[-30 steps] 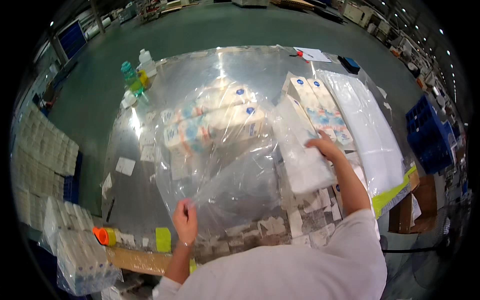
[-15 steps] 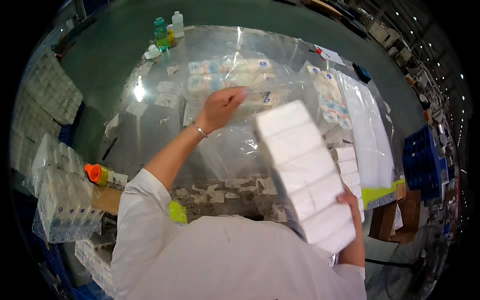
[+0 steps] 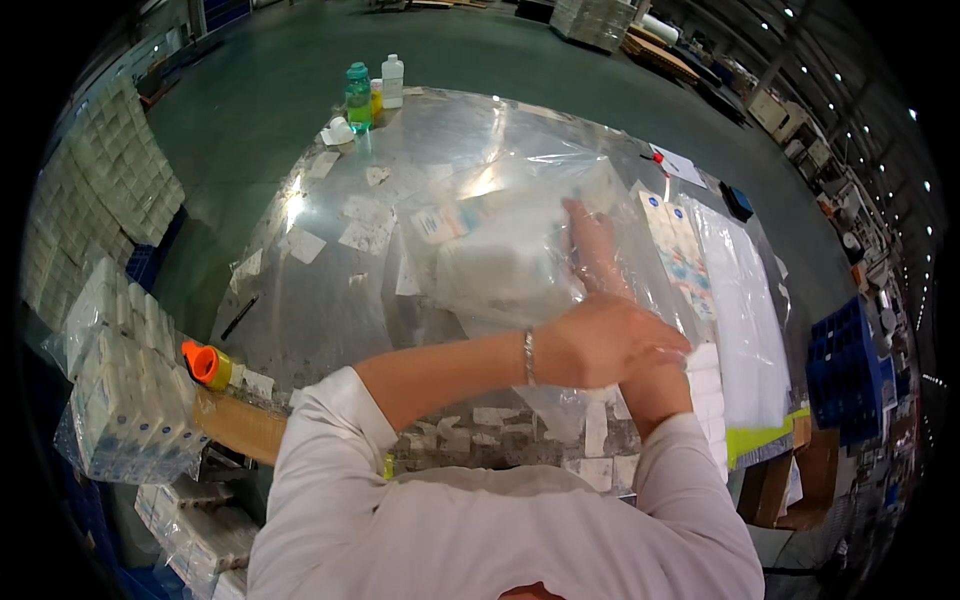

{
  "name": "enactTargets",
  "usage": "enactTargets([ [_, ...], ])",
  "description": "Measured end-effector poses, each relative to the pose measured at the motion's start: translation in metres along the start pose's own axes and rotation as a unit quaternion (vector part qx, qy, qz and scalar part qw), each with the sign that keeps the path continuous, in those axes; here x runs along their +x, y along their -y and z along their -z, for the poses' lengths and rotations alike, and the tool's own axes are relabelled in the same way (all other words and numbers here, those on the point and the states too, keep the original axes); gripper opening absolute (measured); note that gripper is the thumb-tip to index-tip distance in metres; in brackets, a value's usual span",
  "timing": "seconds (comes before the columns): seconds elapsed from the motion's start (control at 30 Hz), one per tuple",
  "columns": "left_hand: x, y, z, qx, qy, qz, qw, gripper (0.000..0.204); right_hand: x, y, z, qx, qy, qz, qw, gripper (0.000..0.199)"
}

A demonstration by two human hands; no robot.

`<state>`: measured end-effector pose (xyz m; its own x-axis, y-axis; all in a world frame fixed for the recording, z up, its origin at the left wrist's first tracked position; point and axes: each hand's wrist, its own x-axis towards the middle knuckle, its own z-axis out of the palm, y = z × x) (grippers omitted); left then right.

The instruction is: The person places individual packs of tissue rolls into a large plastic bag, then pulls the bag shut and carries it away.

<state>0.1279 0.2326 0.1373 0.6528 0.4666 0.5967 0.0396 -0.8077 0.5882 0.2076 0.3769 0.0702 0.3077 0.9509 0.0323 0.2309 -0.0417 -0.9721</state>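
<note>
Left hand: the left hand [image 3: 612,338] crosses over the right forearm, fingers curled loosely together and pressed on the near edge of the clear bag [image 3: 520,215]; whether it pinches the film I cannot tell.
Right hand: the right hand [image 3: 592,240] reaches forward inside the bag, fingers stretched flat and together, lying against the white pack [image 3: 495,272]; it is seen through the film, so a grip cannot be made out.
Bag: one big clear plastic bag, crumpled and shiny, lying on the middle of the table [image 3: 330,320] with its mouth toward the person.
Pack in bag: one white block of small boxes, blurred by the film, just left of the right hand; a second printed pack [image 3: 445,222] lies behind it in the bag.
Packs on table: two long printed packs [image 3: 675,245] side by side just right of the bag, beside a flat stack of clear bags [image 3: 745,310].
Bottles: three at the far table edge, one green [image 3: 358,97], one white [image 3: 392,81], one yellow between them, mostly hidden.
Tape roll: one orange roll [image 3: 205,364] at the near left corner.
Wrapped bundles: at least two film-wrapped bundles of white boxes [image 3: 125,390] stacked left of the table.
Crate: one blue crate [image 3: 850,370] at the right.
Bracelet: one thin band [image 3: 528,356] on the left wrist.
</note>
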Motion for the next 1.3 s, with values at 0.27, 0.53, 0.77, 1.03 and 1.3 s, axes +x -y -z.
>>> enactTargets([
  [0.27, 0.003, 0.003, 0.004, -0.284, 0.083, 0.089, 0.951, 0.023, 0.075, -0.029, -0.095, -0.409, 0.335, 0.343, 0.777, 0.070],
  [0.53, -0.016, 0.018, -0.010, -0.366, 0.059, 0.072, 0.926, 0.029, 0.084, -0.009, -0.134, -0.298, 0.213, 0.641, 0.675, 0.077],
  [0.77, -0.042, 0.036, -0.007, -0.432, 0.085, 0.078, 0.894, 0.037, 0.057, 0.001, -0.128, -0.335, 0.221, 0.605, 0.688, 0.072],
  [1.03, -0.036, 0.028, 0.006, -0.386, 0.104, 0.050, 0.915, 0.038, 0.112, 0.022, -0.129, -0.364, 0.381, 0.530, 0.664, 0.084],
  [1.3, -0.026, 0.036, 0.024, -0.386, 0.238, 0.113, 0.884, 0.043, 0.082, -0.011, -0.111, -0.370, 0.279, 0.563, 0.684, 0.096],
])
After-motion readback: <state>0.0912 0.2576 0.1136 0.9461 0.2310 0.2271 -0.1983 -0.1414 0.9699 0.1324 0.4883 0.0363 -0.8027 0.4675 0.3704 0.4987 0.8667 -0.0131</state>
